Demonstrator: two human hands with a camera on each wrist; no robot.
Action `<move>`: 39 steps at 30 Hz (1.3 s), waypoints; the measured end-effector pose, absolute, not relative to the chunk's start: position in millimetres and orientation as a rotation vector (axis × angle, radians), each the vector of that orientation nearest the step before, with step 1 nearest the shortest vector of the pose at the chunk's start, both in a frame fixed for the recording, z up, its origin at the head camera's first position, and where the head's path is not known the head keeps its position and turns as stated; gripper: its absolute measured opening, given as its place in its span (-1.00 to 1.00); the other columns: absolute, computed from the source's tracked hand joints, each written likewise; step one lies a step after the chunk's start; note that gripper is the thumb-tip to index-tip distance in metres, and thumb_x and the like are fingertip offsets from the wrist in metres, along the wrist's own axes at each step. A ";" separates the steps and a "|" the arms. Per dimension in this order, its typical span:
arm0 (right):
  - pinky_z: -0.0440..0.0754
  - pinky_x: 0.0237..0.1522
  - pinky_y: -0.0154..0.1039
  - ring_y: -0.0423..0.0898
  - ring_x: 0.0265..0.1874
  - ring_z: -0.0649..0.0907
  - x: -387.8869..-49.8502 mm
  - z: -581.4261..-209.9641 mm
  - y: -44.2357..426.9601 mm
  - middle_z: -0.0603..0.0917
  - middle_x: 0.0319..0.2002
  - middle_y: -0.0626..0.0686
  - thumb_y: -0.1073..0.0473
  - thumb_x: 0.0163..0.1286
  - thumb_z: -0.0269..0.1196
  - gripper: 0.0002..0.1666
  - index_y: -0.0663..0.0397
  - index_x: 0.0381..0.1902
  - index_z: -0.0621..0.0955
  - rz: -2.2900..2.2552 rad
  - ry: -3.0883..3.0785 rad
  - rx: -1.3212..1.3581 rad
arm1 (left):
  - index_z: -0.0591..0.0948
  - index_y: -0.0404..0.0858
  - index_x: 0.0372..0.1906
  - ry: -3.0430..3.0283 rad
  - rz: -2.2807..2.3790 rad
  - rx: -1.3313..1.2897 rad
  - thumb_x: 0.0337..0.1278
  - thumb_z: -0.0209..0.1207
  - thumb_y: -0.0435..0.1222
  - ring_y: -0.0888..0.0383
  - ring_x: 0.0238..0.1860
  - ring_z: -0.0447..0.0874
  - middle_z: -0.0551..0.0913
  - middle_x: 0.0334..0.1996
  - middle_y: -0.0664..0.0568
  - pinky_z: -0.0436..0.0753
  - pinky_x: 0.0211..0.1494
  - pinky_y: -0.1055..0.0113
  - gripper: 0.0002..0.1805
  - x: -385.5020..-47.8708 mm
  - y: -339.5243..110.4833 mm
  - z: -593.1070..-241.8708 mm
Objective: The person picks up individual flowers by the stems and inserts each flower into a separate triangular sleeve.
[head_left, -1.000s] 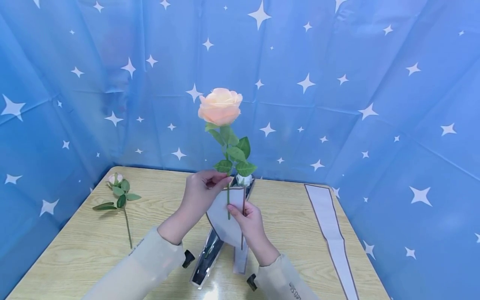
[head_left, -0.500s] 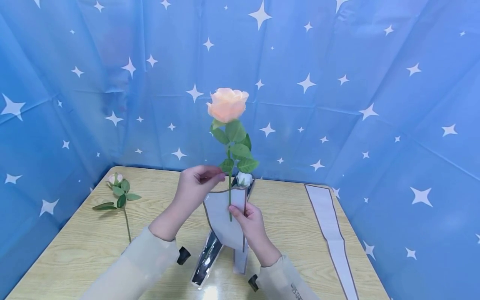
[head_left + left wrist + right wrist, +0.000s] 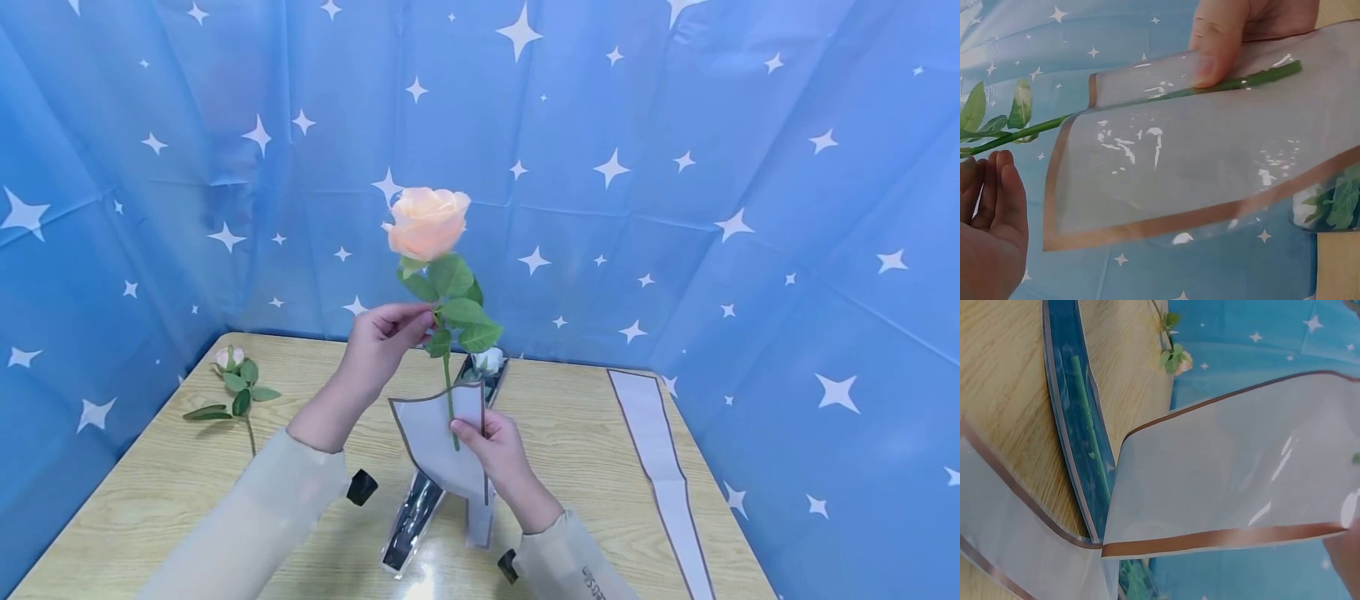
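Observation:
A peach artificial rose point(image 3: 427, 223) with green leaves stands nearly upright, its bloom tilted left. My left hand point(image 3: 382, 342) pinches its stem by the leaves; in the left wrist view the fingertips of that left hand point(image 3: 994, 209) meet the stem point(image 3: 1029, 131). Lower down, my right hand point(image 3: 502, 454) grips the whitish brown-edged flower sleeve point(image 3: 438, 462) together with the stem's lower end. The right thumb point(image 3: 1210, 65) presses over the stem at the sleeve. Within the right wrist view, the sleeve point(image 3: 1229, 469) spreads wide and the right hand point(image 3: 1346, 556) shows only at the edge.
Beneath the hands, a white rose point(image 3: 489, 360) lies in a dark clear-fronted sleeve point(image 3: 414, 512) on the wooden table point(image 3: 570, 467). To the left lies a pale pink rose point(image 3: 229, 358). Another whitish sleeve point(image 3: 660, 467) lies flat at the right. A starry blue curtain point(image 3: 637, 125) surrounds the table.
The rose first shifted right, then swung back left with its bloom tilting left. My left hand moved up and left to the leafy part of the stem. The right hand stayed nearly still.

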State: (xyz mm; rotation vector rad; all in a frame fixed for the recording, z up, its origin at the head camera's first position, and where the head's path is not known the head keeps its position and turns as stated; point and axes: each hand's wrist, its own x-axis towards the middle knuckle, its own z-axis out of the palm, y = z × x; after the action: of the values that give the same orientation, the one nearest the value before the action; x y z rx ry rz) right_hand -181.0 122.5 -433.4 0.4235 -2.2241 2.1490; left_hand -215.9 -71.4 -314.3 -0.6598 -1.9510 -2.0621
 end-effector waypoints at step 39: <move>0.55 -0.16 -0.38 -0.25 -0.27 0.58 -181.1 -429.5 126.0 0.64 -0.34 -0.18 0.08 0.45 0.07 -0.74 -0.17 -0.42 0.64 2.318 -2.036 0.307 | 0.60 -0.56 -0.19 -1.969 -1.908 -0.710 0.23 0.08 -0.52 0.35 -0.37 0.68 0.66 -0.35 -0.38 0.70 -0.12 0.14 -0.84 -205.7 -70.4 -308.6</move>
State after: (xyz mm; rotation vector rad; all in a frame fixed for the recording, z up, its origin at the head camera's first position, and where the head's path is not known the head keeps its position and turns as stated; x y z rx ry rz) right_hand -181.1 126.0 -429.5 0.3068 -2.0358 2.3180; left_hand -205.7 -70.4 -308.6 -0.7101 -1.9694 -1.9077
